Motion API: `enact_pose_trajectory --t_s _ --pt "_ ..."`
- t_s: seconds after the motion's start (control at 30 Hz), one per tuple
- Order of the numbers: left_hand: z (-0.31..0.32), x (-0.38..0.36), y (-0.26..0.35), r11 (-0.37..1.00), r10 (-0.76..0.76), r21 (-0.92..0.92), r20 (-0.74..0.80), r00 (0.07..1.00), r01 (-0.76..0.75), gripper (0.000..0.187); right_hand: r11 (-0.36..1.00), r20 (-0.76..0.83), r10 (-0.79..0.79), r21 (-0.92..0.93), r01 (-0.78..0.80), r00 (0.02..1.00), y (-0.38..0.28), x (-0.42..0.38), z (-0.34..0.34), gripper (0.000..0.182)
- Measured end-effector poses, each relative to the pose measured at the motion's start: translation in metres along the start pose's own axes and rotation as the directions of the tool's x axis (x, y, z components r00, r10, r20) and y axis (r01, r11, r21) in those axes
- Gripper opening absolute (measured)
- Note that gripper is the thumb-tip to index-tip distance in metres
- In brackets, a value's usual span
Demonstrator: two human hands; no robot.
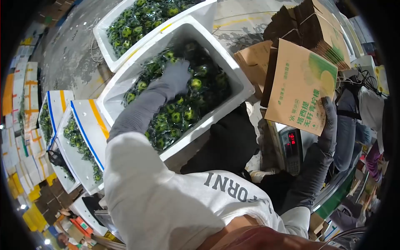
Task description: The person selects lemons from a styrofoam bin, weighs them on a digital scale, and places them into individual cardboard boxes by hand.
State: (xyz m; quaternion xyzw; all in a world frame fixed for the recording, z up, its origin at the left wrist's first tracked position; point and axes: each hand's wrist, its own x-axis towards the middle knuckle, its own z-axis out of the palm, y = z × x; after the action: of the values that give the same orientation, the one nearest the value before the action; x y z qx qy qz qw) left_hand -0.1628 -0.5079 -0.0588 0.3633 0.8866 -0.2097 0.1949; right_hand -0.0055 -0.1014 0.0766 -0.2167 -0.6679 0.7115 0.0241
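Observation:
My left hand (177, 76), in a pale glove with a grey sleeve above it, reaches down into a white foam box (200, 29). It touches the green limes (196, 84) in clear plastic wrapping that fill the box. Its fingertips are blurred and partly hidden among the fruit. On the right, my right hand (329, 118), in a dark grey sleeve or glove, grips the edge of a brown cardboard carton (287, 83) printed with limes and green Chinese characters. The carton stands tilted above a scale (291, 143) with red digits.
A second foam box of wrapped limes (143, 25) adjoins the first. More lime-filled boxes (81, 141) stand at left. Tied flattened cartons (308, 25) lie at upper right. A person's leg (346, 125) shows at right, and a black cloth-like thing (229, 141) lies below the box.

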Motion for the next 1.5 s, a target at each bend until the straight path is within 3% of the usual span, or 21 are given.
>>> enact_pose_trajectory --t_s 0.07,0.13,0.23,0.33,0.4,0.47,0.53,0.6,0.67,0.77,0.87,0.93,0.97,1.0,1.07,1.17,1.27,1.3,1.4,1.43,1.5 --pt "0.031 -0.030 0.013 0.948 -0.095 -0.282 0.192 0.977 0.148 0.062 1.000 0.015 0.004 0.009 -0.004 1.000 0.003 0.000 0.002 0.053" --pt "0.045 -0.066 0.014 0.910 -0.139 -0.367 0.165 0.977 0.191 0.063 0.999 0.028 0.023 0.040 -0.024 0.999 0.009 -0.002 0.002 0.053" --pt "0.054 -0.106 0.008 0.798 0.232 -0.600 0.225 0.946 -0.053 0.065 0.997 0.052 0.062 0.034 -0.064 0.997 0.026 0.005 -0.012 0.051" --pt "0.022 -0.092 -0.014 0.759 0.133 -0.651 0.157 0.979 0.001 0.065 0.997 0.036 0.037 0.070 -0.039 0.999 0.031 0.007 -0.008 0.048" --pt "-0.009 -0.052 -0.028 0.682 -0.133 -0.731 -0.152 0.979 -0.021 0.065 0.987 0.082 0.066 0.138 -0.077 0.994 0.035 0.015 -0.016 0.047" --pt "0.001 0.020 -0.044 0.750 -0.283 -0.658 -0.227 0.932 0.067 0.065 0.973 0.077 0.078 0.209 -0.093 0.994 0.024 0.012 0.001 0.046" --pt "0.005 0.078 -0.049 0.789 -0.370 -0.547 -0.059 0.927 0.280 0.066 0.976 0.022 0.046 0.212 -0.049 0.999 0.015 0.011 0.016 0.046" --pt "0.021 0.112 -0.049 0.818 -0.363 -0.428 0.131 0.923 0.383 0.066 0.967 0.117 0.017 0.249 -0.046 0.993 0.008 0.015 0.027 0.045" --pt "0.017 0.113 -0.045 0.856 -0.315 -0.338 0.262 0.912 0.392 0.064 0.964 0.267 0.032 0.245 -0.100 0.963 0.004 0.021 0.029 0.043" --pt "0.012 0.097 -0.059 0.901 -0.240 -0.256 0.379 0.893 0.351 0.064 0.975 0.233 0.075 0.186 -0.120 0.970 0.004 0.026 0.039 0.040" --pt "0.048 0.061 -0.063 0.837 -0.175 -0.386 0.484 0.857 0.389 0.063 0.960 0.308 0.122 0.204 -0.191 0.943 0.002 0.029 0.059 0.039" --pt "0.062 0.034 -0.067 0.872 -0.004 -0.448 0.393 0.920 0.195 0.063 0.945 0.357 0.198 0.180 -0.275 0.913 0.013 0.041 0.065 0.039" --pt "0.064 0.017 -0.065 0.875 0.081 -0.474 0.346 0.935 0.099 0.063 0.960 0.516 0.078 0.191 -0.203 0.853 0.015 0.049 0.081 0.041" --pt "0.065 -0.002 -0.055 0.869 0.070 -0.484 0.325 0.943 0.103 0.061 0.969 0.488 0.115 0.137 -0.206 0.865 0.015 0.054 0.100 0.045" --pt "0.057 -0.042 -0.031 0.855 0.031 -0.505 0.274 0.961 0.117 0.055 0.979 0.436 0.170 0.024 -0.201 0.884 0.014 0.064 0.143 0.057" --pt "0.072 -0.078 -0.002 0.747 -0.282 -0.596 0.117 0.952 0.294 0.051 0.991 0.601 0.117 -0.024 -0.128 0.791 0.015 0.069 0.207 0.063" --pt "0.057 -0.117 0.008 0.731 -0.324 -0.568 0.199 0.925 0.378 0.048 0.967 0.721 0.178 -0.256 0.019 0.670 0.039 0.095 0.254 0.066" --pt "0.084 -0.129 0.017 0.658 -0.412 -0.707 -0.050 0.910 0.259 0.050 0.969 0.733 0.193 -0.248 -0.007 0.653 0.049 0.094 0.271 0.067" --pt "0.084 -0.164 0.032 0.578 -0.661 -0.803 -0.357 0.660 0.145 0.052 0.958 0.738 0.240 -0.285 -0.031 0.631 0.102 0.101 0.311 0.069" --pt "0.094 -0.173 0.038 0.546 -0.748 -0.790 -0.309 0.587 0.280 0.056 0.971 0.763 0.236 -0.214 -0.109 0.602 0.110 0.101 0.313 0.068" --pt "0.133 -0.169 0.034 0.325 -0.911 -0.895 -0.210 0.355 0.305 0.055 0.959 0.771 0.264 -0.146 -0.242 0.580 0.115 0.099 0.311 0.067"
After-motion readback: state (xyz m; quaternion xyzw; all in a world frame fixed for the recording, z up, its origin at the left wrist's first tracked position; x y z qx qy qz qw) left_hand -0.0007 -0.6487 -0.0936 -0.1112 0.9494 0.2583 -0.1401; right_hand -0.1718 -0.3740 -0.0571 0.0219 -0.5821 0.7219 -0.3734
